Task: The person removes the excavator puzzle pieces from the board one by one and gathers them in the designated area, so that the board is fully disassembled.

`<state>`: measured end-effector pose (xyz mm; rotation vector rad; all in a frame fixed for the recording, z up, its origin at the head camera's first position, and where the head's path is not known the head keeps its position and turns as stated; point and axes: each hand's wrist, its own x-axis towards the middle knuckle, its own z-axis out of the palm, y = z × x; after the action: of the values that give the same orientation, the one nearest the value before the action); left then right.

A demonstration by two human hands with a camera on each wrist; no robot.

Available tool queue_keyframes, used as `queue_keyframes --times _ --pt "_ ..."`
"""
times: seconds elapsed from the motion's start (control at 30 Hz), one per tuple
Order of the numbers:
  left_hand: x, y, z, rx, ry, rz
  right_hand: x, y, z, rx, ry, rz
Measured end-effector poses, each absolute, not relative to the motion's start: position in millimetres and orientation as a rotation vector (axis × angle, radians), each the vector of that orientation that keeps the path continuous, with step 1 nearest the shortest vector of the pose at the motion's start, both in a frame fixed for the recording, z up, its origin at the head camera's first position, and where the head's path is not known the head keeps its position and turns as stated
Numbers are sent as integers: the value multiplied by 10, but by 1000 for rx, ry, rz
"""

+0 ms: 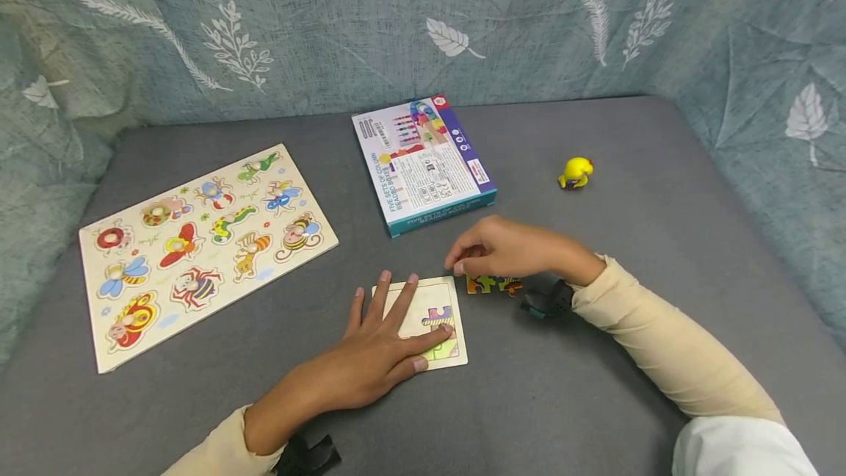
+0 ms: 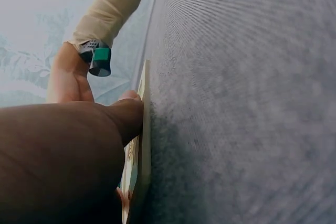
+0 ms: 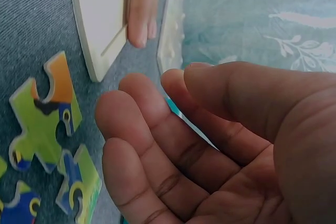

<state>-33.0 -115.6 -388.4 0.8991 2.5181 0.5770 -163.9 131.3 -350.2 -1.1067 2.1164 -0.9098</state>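
A small square wooden puzzle board [image 1: 423,298] lies on the table, a few jigsaw pieces [image 1: 438,316] set in its right part. Spread across it, my left hand [image 1: 370,362] presses it with straight fingers, one fingertip on the set pieces. Just past the board's top right corner hovers my right hand [image 1: 512,248], fingers loosely bent. Its thumb [image 3: 231,85] overlaps the forefinger's tip in the right wrist view, and no piece shows between them. Several loose jigsaw pieces [image 3: 44,124], green, orange and blue, lie beside the board, partly under the right hand in the head view.
A large insect peg puzzle [image 1: 218,241] lies at the left. Behind the hands is a flat toy box [image 1: 429,160] with teal and purple edges. A yellow toy duck [image 1: 576,172] stands at the back right. Leaf-patterned cloth [image 1: 396,28] hangs behind the grey table.
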Motion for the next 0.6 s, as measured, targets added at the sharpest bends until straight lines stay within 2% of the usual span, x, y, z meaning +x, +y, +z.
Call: queue_keyframes --times 0.6 --pt "-329 -1158 -3877 934 2534 569 -1579 1164 -3551 -1130 1963 -1016"
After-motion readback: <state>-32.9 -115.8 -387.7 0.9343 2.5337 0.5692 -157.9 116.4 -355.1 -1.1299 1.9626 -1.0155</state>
